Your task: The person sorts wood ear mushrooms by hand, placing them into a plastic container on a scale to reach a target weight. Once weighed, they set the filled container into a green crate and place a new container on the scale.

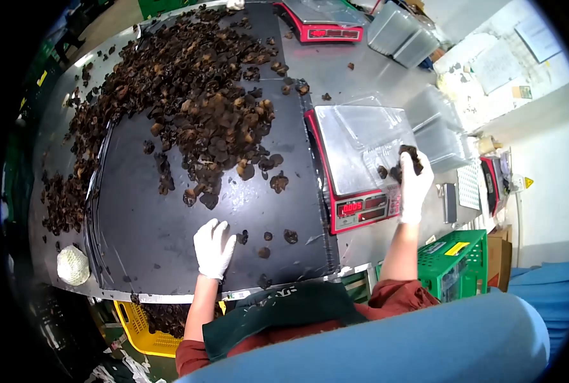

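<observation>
My left hand [213,250], in a white glove, rests on the dark mat [169,236] with its fingers stretched out and nothing in it. A few loose pieces of black fungus [291,236] lie just right of it. My right hand [416,185], also gloved, is closed around dark wood ear mushrooms [409,155] above the right side of a red scale [361,220]. On the scale's metal plate [342,140] there seems to be a clear plastic tray; a small dark piece [382,172] shows there. The red display seems to read 0.005.
A large heap of wood ear mushrooms [214,121] covers the table's far left. A second red scale [326,29] and clear plastic boxes [402,35] stand at the back. Stacked clear boxes [441,137] are beside my right hand. A green crate [453,262] and yellow basket [147,329] sit lower.
</observation>
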`<state>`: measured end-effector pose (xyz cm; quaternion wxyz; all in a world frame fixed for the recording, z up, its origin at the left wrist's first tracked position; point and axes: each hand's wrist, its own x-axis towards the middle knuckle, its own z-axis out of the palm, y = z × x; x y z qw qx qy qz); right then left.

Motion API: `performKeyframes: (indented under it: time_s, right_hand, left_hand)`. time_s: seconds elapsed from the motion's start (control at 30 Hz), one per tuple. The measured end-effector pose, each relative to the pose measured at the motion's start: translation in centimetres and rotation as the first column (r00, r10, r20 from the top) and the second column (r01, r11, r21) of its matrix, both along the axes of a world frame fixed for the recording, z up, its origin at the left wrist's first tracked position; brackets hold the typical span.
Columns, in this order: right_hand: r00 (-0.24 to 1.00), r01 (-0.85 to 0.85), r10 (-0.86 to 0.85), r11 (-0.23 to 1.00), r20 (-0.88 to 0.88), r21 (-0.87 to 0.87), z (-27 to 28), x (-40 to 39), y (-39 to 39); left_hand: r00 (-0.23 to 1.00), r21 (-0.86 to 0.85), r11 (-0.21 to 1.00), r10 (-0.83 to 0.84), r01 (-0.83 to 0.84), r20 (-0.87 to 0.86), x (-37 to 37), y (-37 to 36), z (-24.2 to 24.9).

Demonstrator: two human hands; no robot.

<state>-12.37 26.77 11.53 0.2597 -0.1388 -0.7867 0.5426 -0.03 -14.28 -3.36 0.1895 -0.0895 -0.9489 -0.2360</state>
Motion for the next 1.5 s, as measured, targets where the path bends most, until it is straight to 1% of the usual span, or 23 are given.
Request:
performKeyframes:
  time_s: [0.07, 0.2, 0.23, 0.27, 0.33, 0.4, 0.43, 0.47, 0.53, 0.6, 0.63, 0.67, 0.73, 0.8, 0.87, 0.93, 1.0, 1.07, 1.13, 1.23, 1.33, 1.47, 1.5]
  right_hand:
    - [0.999, 0.009, 0.005, 0.94, -0.04, 0.341, -2.6, -1.6, 3.8]
    - [0.998, -0.064, 0.046, 0.887, 0.05, 0.457, -1.6, -0.9, 2.6]
    - [0.998, -0.019, 0.045, 0.864, -0.041, 0.504, -1.7, -0.6, 2.2]
    - [0.992, 0.061, 0.022, 0.765, -0.122, 0.642, -1.7, -0.1, 1.6]
    - [0.999, 0.034, -0.008, 0.782, -0.046, 0.622, -1.2, 1.7, 0.1]
    - [0.983, -0.051, -0.031, 0.897, 0.179, 0.438, -1.0, 3.4, -1.0]
    - [0.967, -0.118, -0.043, 0.798, 0.251, 0.591, -0.6, 4.1, -1.5]
    - [0.956, -0.199, -0.046, 0.621, 0.29, 0.758, -0.7, 4.5, -1.6]
    - [0.926, -0.221, -0.011, 0.794, 0.377, 0.567, -1.5, 4.1, -2.2]
    - [0.957, -0.223, 0.061, 0.785, 0.285, 0.578, -1.3, 3.6, -3.3]
    - [0.967, -0.221, 0.096, 0.781, 0.237, 0.584, -1.2, 3.4, -4.1]
    - [0.99, -0.105, 0.142, 0.67, 0.011, 0.735, -1.3, 3.1, -4.8]
    - [0.978, -0.091, 0.201, 0.64, -0.052, 0.763, -0.3, 3.3, -6.6]
    - [0.904, -0.385, 0.419, 0.722, 0.08, 0.575, -0.9, 4.5, -9.1]
    - [0.699, -0.684, 0.66, 0.506, 0.275, 0.525, -3.1, 6.2, -11.4]
    - [0.514, -0.852, 0.63, 0.298, 0.581, 0.431, -4.8, 7.6, -13.6]
    - [0.453, -0.889, 0.621, 0.259, 0.64, 0.378, -7.9, 8.7, -14.5]
    - [0.434, -0.891, 0.661, 0.214, 0.612, 0.401, -9.8, 9.3, -15.4]
    - [0.429, -0.872, 0.755, 0.205, 0.495, 0.444, -11.4, 9.3, -16.1]
    - [0.371, -0.919, 0.73, 0.203, 0.574, 0.337, -11.9, 8.4, -16.1]
    - [0.464, -0.877, 0.779, 0.339, 0.421, 0.34, -12.7, 7.8, -15.6]
    - [0.476, -0.81, 0.784, 0.567, 0.398, -0.148, -13.4, 7.4, -14.3]
    - [0.358, -0.604, 0.831, 0.554, 0.426, -0.574, -12.7, 7.1, -14.1]
  left_hand:
    - [1.0, 0.015, 1.0, 0.02, -0.019, -0.018, -0.3, -0.2, -0.3]
    - [0.999, -0.023, 0.999, 0.045, -0.045, -0.028, -0.7, -0.2, 0.1]
    - [0.998, 0.003, 0.999, 0.037, -0.037, -0.044, -0.9, -0.3, 0.1]
    - [0.998, 0.028, 0.999, 0.029, -0.028, -0.06, -1.0, -0.5, 0.2]
    - [0.999, 0.102, 0.994, 0.043, -0.047, 0.032, -1.0, -1.0, 0.4]
    - [0.991, 0.182, 0.976, 0.102, -0.117, 0.089, -1.0, -1.2, 0.5]
    - [0.991, 0.225, 0.967, 0.102, -0.119, 0.085, -1.1, -1.2, 0.5]
    - [0.992, 0.271, 0.955, 0.099, -0.118, 0.081, -1.2, -1.0, 0.5]
    - [0.996, 0.265, 0.963, 0.028, -0.049, 0.08, -1.5, 0.1, 1.8]
    - [0.98, 0.083, 0.979, -0.193, 0.188, 0.046, -1.9, 1.0, 3.5]
    - [0.964, 0.068, 0.988, -0.15, 0.139, 0.219, -1.8, 1.7, 3.4]
    - [0.918, 0.044, 0.995, -0.102, 0.092, 0.384, -1.7, 2.2, 3.4]
    - [0.957, -0.024, 0.987, -0.151, 0.162, 0.249, -1.5, 2.6, 1.8]
    - [0.956, -0.024, 0.978, -0.197, 0.207, 0.219, -1.5, 2.7, 1.7]
    - [0.956, -0.034, 0.981, -0.18, 0.193, 0.233, -1.4, 2.5, 1.3]
    - [0.958, 0.021, 0.986, -0.166, 0.165, 0.236, -1.3, 2.4, 1.4]
    - [0.96, 0.142, 0.982, -0.153, 0.122, 0.234, -1.0, 2.5, 2.1]
    - [0.924, 0.24, 0.956, -0.238, 0.169, 0.299, -0.3, 2.6, 2.7]
    - [0.874, 0.123, 0.938, -0.347, 0.325, 0.339, 0.4, 3.2, 3.9]
    - [0.839, 0.048, 0.901, -0.421, 0.432, 0.344, 1.4, 3.7, 2.5]
    - [0.844, 0.063, 0.903, -0.42, 0.425, 0.333, 1.6, 3.9, 2.0]
    - [0.786, 0.332, 0.876, -0.468, 0.351, 0.404, 1.9, 3.2, 3.3]
    - [0.74, 0.441, 0.822, -0.539, 0.36, 0.401, 2.1, 2.9, 4.2]
